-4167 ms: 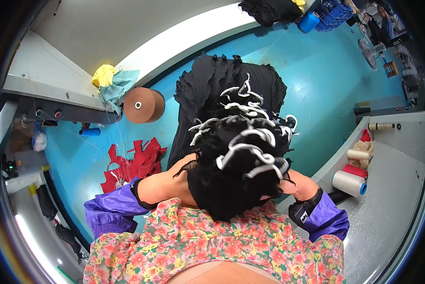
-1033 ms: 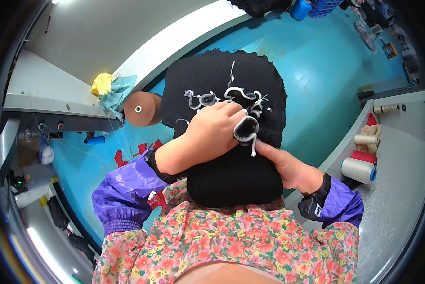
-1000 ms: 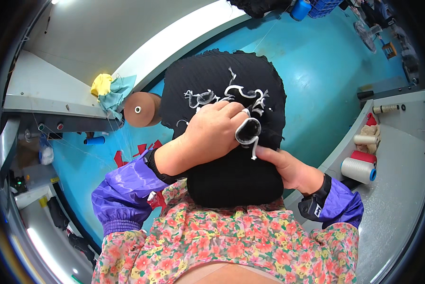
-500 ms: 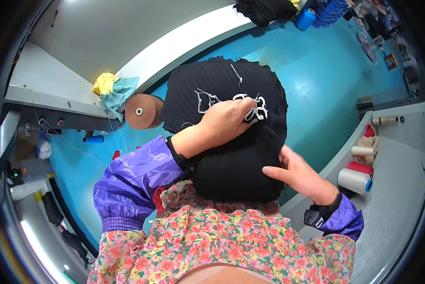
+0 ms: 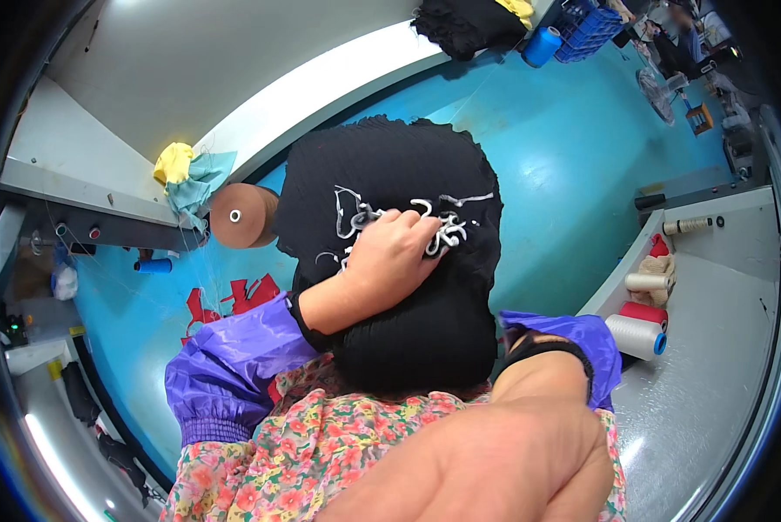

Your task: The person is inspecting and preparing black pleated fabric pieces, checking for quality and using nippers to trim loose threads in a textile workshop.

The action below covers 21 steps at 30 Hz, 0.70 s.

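Observation:
A large piece of black ribbed knit fabric [image 5: 390,165] lies over my lap, its near part folded or rolled into a thick bulge. On top of it my left hand [image 5: 386,261] is closed around a bunch of curly white yarn strands [image 5: 447,233], with loops sticking out on both sides of the fist. My right hand [image 5: 503,461] is raised close to the camera at the lower edge, off the fabric. Its back fills the view there, and its fingers are hidden.
A brown yarn cone [image 5: 244,216] stands left of the fabric, near yellow and teal cloths [image 5: 194,178]. Red scraps [image 5: 251,294] lie on the blue floor. Several thread cones, including a white one [image 5: 634,337], sit on the grey machine ledge to the right. Blue crate [image 5: 586,30] far off.
My right hand has let go of the fabric's right edge and come up close to the camera. My left hand stays closed on the yarn; the whole scene has shifted slightly leftward.

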Available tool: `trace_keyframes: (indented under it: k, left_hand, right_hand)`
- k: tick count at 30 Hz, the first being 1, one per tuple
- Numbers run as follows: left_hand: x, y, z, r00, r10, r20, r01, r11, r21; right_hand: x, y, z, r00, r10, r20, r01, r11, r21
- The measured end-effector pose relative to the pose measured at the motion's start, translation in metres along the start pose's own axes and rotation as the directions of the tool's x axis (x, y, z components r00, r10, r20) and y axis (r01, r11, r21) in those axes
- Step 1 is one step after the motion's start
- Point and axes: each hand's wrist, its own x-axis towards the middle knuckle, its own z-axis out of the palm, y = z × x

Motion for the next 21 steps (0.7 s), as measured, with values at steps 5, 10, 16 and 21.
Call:
trace_keyframes:
  k: [5, 10, 16, 21]
  left_hand:
    - [-0.002, -0.001, 0.006, 0.968, 0.142, -0.206, -0.133, 0.989, 0.061]
    - [-0.008, 0.006, 0.002, 0.994, 0.106, -0.016, -0.106, 0.991, -0.076]
    - [0.002, 0.002, 0.008, 0.998, 0.045, 0.045, -0.041, 0.995, -0.086]
    - [0.001, 0.005, 0.006, 0.999, 0.054, 0.001, -0.053, 0.990, 0.130]
  right_hand:
    - [0.003, 0.023, 0.012, 0.967, -0.214, -0.139, 0.246, 0.927, 0.282]
    - [0.005, 0.020, -0.012, 0.966, -0.251, 0.057, 0.249, 0.968, 0.039]
    - [0.006, 0.013, -0.018, 0.977, -0.192, 0.095, 0.195, 0.980, -0.027]
    - [0.003, 0.005, -0.018, 0.984, -0.135, 0.114, 0.146, 0.984, -0.102]
